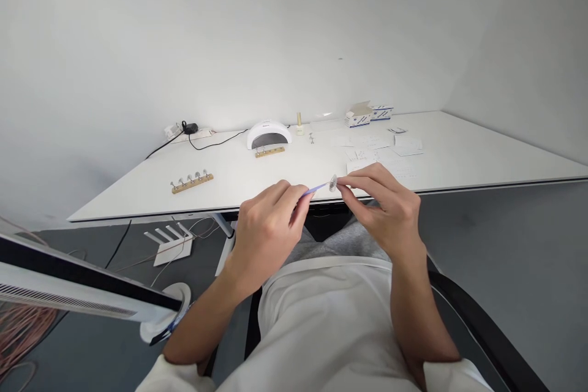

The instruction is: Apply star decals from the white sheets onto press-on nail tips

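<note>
My left hand [271,226] is closed in a pinch on a thin blue stick [316,188] that points right, just off the white table's near edge [275,208]. My right hand [381,202] pinches a small clear nail tip [333,183] sitting at the stick's end. Both hands hover in front of my chest, above my lap. On the table lie a wooden holder with several nail tips [192,182] at left and a second one [269,151] in front of a white nail lamp [269,133].
A small bottle [299,124], small blue-and-white boxes [367,114] and paper sheets [395,147] lie at the back right. A power strip with black cable [190,131] sits at back left. A white router [168,245] and cables lie on the floor; a chair arm [478,318] is at right.
</note>
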`<state>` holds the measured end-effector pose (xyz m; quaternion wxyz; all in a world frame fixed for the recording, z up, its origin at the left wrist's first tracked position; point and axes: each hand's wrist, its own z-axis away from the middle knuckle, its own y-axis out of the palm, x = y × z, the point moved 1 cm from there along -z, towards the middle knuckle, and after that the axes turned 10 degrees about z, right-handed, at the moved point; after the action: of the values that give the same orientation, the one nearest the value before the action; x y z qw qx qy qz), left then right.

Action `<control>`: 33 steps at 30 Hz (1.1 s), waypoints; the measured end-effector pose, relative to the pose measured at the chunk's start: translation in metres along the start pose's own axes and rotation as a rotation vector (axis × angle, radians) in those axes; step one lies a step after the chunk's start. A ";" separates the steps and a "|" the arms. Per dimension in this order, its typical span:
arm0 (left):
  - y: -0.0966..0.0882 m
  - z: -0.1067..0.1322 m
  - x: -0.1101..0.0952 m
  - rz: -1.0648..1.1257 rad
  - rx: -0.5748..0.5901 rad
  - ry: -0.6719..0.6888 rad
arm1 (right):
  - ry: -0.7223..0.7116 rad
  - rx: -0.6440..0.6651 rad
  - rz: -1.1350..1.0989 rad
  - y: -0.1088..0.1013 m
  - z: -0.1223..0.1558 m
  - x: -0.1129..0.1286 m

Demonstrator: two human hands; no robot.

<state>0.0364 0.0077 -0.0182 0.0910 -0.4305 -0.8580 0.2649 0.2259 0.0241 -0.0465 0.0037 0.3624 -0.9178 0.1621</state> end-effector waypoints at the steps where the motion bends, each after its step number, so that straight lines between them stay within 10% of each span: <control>1: 0.000 0.000 0.000 -0.010 0.007 0.002 | 0.003 0.011 -0.002 0.000 0.000 -0.001; 16: 0.005 0.000 0.004 -0.141 0.041 0.004 | 0.058 0.067 -0.059 0.003 0.000 -0.004; 25: -0.020 -0.008 0.020 0.201 -0.036 -0.213 | 0.240 0.155 -0.262 0.014 -0.001 -0.009; 33: -0.025 -0.010 0.017 0.357 -0.541 -0.205 | 0.252 0.183 -0.379 0.022 0.000 0.000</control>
<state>0.0121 0.0125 0.0022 -0.1611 -0.5537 -0.8129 0.0812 0.2109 0.0392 -0.0531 0.1156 0.5039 -0.8071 0.2851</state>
